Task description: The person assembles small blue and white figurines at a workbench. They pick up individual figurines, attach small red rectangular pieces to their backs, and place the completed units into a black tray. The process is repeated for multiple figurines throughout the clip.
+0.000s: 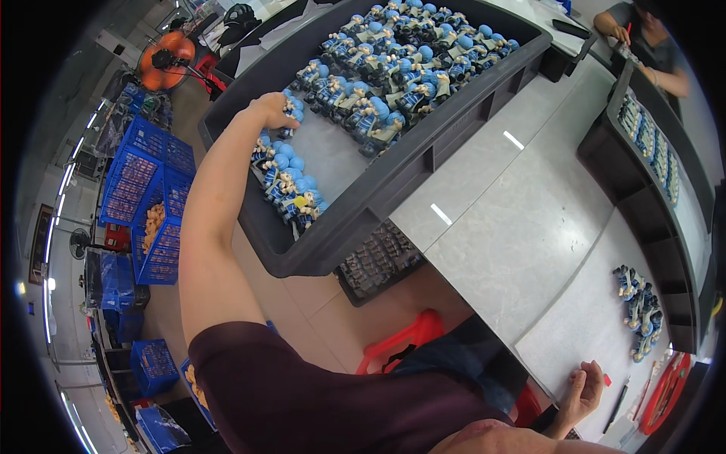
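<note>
No labels, signs or screens legible in view. Containers only: large dark grey tray (pixel 393 163), far centre, overhanging the bench (pixel 522 242) edge. Stacked blue mesh crates (pixel 147 189) on the floor, far left; more blue crates (pixel 151 367), near left. Dark rack (pixel 643 219) along the bench's right side.

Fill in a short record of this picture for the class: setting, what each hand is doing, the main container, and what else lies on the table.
Setting: workshop with a pale table
Left hand: reaching into the tray, closed on a figurine
Right hand: resting on the table edge, fingers curled, holding nothing visible
Main container: large grey tray of blue-capped figurines
Also on table: small pile of figurines
Nearby: blue crates on the floor
</note>
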The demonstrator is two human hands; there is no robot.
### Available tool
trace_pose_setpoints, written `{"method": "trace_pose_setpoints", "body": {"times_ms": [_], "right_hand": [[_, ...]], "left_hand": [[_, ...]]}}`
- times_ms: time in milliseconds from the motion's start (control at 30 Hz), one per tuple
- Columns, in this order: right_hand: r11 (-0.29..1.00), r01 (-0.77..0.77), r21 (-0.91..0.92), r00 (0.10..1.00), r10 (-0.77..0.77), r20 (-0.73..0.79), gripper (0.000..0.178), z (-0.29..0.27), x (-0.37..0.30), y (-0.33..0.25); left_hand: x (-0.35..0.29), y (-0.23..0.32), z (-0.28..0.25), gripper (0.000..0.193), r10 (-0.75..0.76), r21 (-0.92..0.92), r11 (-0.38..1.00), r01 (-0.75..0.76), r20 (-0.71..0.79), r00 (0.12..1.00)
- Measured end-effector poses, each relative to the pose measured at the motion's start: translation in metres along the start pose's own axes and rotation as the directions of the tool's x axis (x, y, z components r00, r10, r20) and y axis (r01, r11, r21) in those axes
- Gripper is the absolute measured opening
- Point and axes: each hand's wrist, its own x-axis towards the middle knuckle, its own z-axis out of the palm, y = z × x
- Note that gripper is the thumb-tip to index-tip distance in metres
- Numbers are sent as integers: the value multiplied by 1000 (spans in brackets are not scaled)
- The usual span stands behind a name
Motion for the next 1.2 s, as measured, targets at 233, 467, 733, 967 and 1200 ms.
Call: {"method": "trace_pose_setpoints", "body": {"times_ms": [233,467,733,967,1200], "right_hand": [[1000,13,2,1000,-13,6,28,0,0,1],[1000,7,8,1000,-7,2,27,-1,1,2],[1000,24,16,1000,-24,16,27,0,1,1],[999,29,22,1000,-29,-6,26,1,-4,2],[1000,5,24,998,-7,63,25,2,3,-4]], "left_hand": [[-3,-4,6,62,-96,-133,989,68,-220,971],[-7,2,-1,38,-18,-107,994,7,-99,995],[-10,-2,3,28,59,-261,960,-97,-149,987],[-6,15,0,26,73,-114,988,-103,-239,968],[-14,1,-38,46,219,70,976,-207,-350,911]]}}
